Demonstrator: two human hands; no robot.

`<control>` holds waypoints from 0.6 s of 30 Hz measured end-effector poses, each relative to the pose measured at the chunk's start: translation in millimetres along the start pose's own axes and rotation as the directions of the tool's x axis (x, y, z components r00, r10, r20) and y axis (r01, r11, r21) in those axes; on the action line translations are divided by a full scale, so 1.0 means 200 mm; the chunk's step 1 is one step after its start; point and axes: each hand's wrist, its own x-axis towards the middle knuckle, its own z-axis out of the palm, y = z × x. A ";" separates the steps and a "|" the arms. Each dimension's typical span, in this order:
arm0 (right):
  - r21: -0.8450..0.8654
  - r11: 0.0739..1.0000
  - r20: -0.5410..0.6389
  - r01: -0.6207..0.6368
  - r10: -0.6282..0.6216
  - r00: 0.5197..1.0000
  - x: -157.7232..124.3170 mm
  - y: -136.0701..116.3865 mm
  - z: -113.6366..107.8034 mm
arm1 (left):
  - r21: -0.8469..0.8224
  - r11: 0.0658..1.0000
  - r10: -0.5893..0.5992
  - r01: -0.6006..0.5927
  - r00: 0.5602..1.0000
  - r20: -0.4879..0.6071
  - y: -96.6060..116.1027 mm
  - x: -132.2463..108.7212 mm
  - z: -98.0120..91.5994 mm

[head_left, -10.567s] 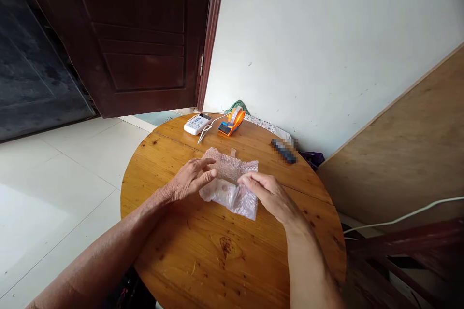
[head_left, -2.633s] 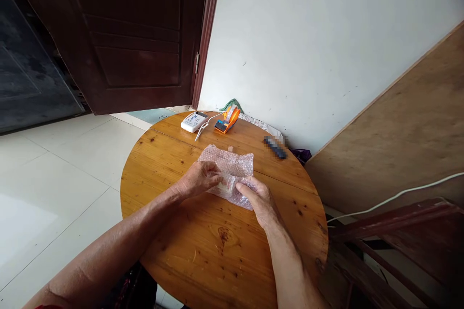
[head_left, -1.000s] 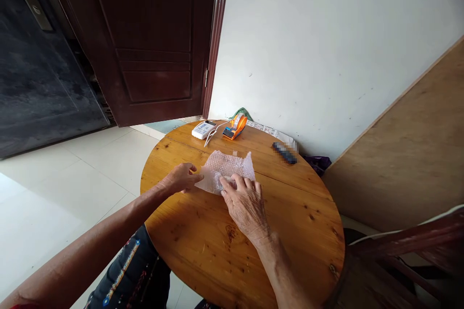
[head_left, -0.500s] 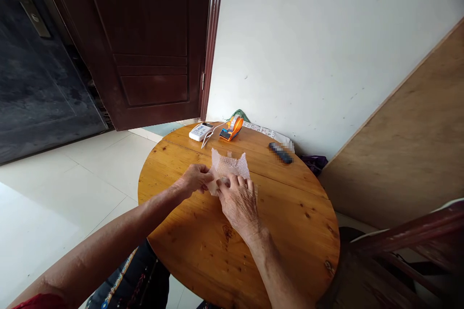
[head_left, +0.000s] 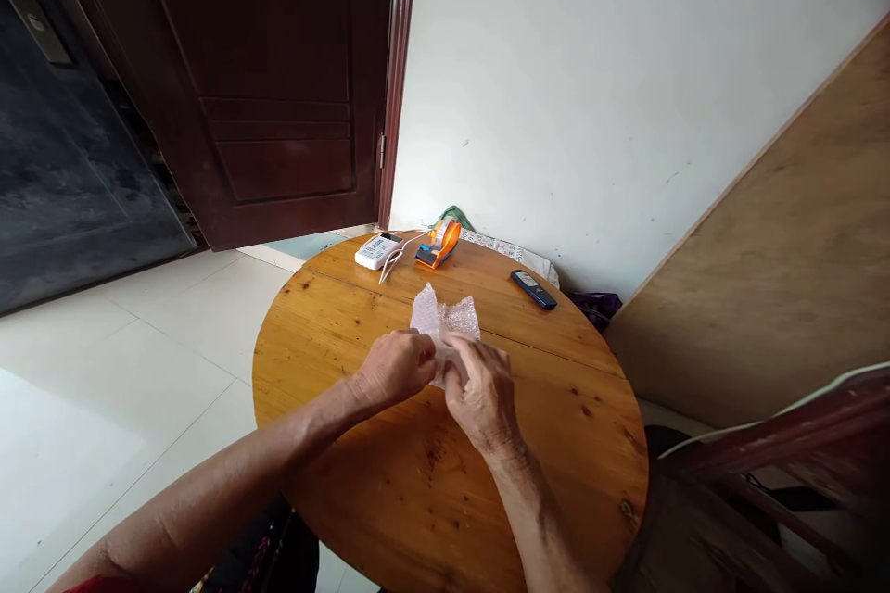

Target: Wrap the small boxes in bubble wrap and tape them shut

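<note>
A piece of clear bubble wrap point(head_left: 460, 317) stands partly folded near the middle of the round wooden table point(head_left: 334, 324), its two upper corners sticking up. My left hand point(head_left: 401, 365) is closed on the wrap's left side, with the fingers curled in. On the right side, my right hand point(head_left: 482, 389) grips the wrap between a bent thumb and fingers. The two hands are close together at the near edge of the wrap. Whatever lies inside the folds is hidden by my fingers.
Toward the back of the table are a white device point(head_left: 377, 251) with a cable and an orange tape dispenser point(head_left: 439, 244). A dark remote control point(head_left: 533, 289) lies at the back right. Behind the table are a white wall point(head_left: 556, 93) and a dark red door point(head_left: 278, 83).
My left hand has moved right, bringing the left side of the bubble wrap inward over the middle. My right hand has shifted slightly right, its thumb now bent under. The view has turned slightly.
</note>
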 end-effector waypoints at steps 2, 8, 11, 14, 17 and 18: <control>-0.028 0.994 -0.076 -0.103 0.101 0.992 0.00 0.05 -0.02 | 0.124 0.987 0.110 -0.099 0.991 -0.078 -0.02 -0.01 0.04; -0.103 0.807 0.136 -0.581 0.590 0.796 0.01 0.21 -0.07 | 0.118 0.905 0.426 -0.410 0.877 -0.224 -0.16 0.00 0.13; -0.111 0.769 0.207 -0.630 0.638 0.742 0.00 0.23 -0.06 | 0.089 0.886 0.462 -0.456 0.847 -0.264 -0.20 0.01 0.16; -0.079 0.788 0.215 -0.611 0.611 0.762 -0.01 0.22 -0.01 | 0.072 0.874 0.481 -0.480 0.839 -0.254 -0.20 0.01 0.17; 0.004 0.806 0.195 -0.591 0.579 0.791 -0.02 0.20 0.04 | 0.051 0.873 0.482 -0.485 0.842 -0.242 -0.20 0.01 0.17; 0.039 0.809 0.177 -0.587 0.573 0.801 -0.03 0.19 0.05 | 0.046 0.872 0.482 -0.487 0.842 -0.241 -0.20 0.01 0.17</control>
